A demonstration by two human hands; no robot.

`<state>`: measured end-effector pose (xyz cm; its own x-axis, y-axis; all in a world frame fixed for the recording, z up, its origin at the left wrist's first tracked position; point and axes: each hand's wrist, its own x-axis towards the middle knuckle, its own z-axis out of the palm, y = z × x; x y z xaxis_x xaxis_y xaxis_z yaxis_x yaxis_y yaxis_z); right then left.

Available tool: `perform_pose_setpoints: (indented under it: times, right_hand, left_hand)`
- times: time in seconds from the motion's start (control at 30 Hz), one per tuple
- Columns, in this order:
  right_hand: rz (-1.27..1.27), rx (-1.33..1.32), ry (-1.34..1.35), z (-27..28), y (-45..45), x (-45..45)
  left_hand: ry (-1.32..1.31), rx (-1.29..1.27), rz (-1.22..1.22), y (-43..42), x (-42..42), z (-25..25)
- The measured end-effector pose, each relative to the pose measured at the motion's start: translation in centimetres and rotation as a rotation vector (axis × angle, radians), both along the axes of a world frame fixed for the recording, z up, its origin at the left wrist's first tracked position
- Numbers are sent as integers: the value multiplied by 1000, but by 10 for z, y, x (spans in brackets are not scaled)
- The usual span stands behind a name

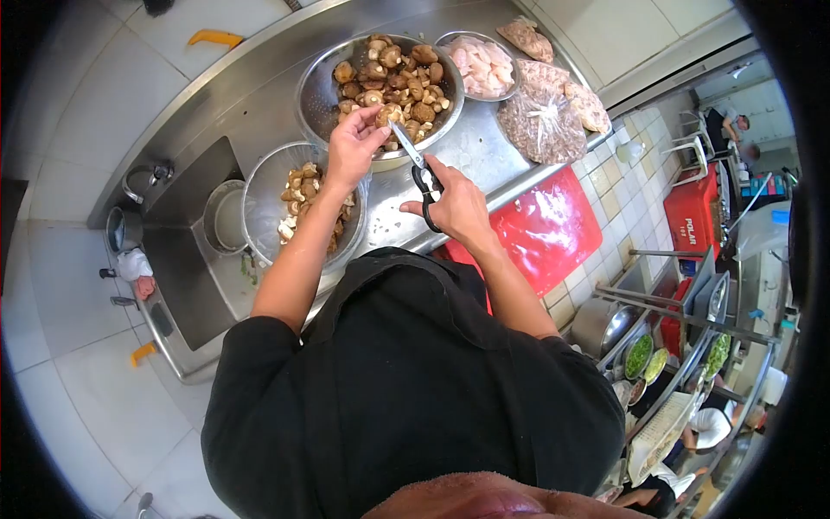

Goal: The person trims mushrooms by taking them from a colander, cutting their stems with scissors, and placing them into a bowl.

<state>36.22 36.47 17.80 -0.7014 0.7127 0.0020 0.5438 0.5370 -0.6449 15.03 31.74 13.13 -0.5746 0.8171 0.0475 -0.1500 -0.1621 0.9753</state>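
Observation:
My left hand [354,145] pinches a brown mushroom [390,115] over the front rim of a metal colander [316,104] heaped with whole mushrooms. In my right hand [456,204] is a pair of scissors [417,170] with black handles, its blades pointing up and left to the held mushroom. Whether the blades touch the stem I cannot tell. Below my left wrist stands a bowl lined with clear plastic [259,212], holding cut mushroom pieces [299,192]; my forearm hides part of it.
A bowl of pale raw meat [482,67] and plastic bags of minced-looking food [542,121] sit right of the colander. The sink [186,268] holds a pot [226,216]. A red lid [553,229] lies beside the counter. Shelving and other people [714,424] are at right.

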Motion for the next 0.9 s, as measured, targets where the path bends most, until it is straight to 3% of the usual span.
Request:
perform_pose_setpoints:
  times: [0.13,0.37,0.5,0.7,0.77,0.9]
  right_hand:
    - [55,-40,-16,8,2,-8]
    - [172,-92,-179,11,14,-11]
    - [174,-208,-86,3,16,-11]
    - [36,-759,183,6,8,-12]
    - [31,-791,303,-3,2,-13]
    - [60,-805,269,-3,-7,-19]
  left_hand:
    - [-66,-64,-33,-5,1,1]
    - [71,-203,13,-6,-7,7]
    - [64,-207,45,0,-11,3]
    - [-53,-249,78,-4,-41,4]
    - [-45,-314,10,-16,-50,21]
    - [343,-458,131,-25,-48,20]
